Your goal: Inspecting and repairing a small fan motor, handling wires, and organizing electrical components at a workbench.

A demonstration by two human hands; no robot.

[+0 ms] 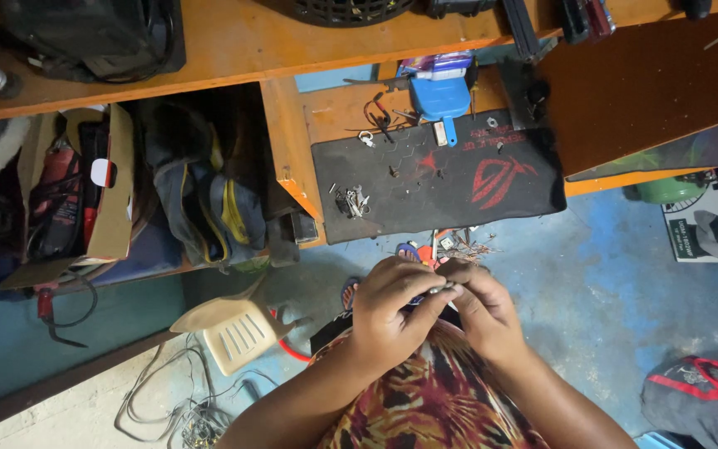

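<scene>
Setting: workshop corner, blue floor [617,291] below, orange wooden surface [326,112] ahead with a dark mat [425,191] lying along its near edge.
On the mat: loose screws and small metal bits [351,201] near the left end; a blue plastic tool [440,98] sits just past the mat's far edge.
Left hand [388,312]: up over the lap, fingers curled, thumb and forefinger pinching in on a small metal part [442,288].
Right hand [475,308]: meeting it fingertip to fingertip, narrow grip on the same piece from the other side.
The part: held between both hands, well clear of the surface, mostly hidden by the fingers.
Handling: looks tiny, light, stiff, likely slick metal; easy to drop, so best pinched at its ends with fingertips.
Nearby: cream plastic stool [234,333] and tangled wires [176,407] on the floor to the left.
</scene>
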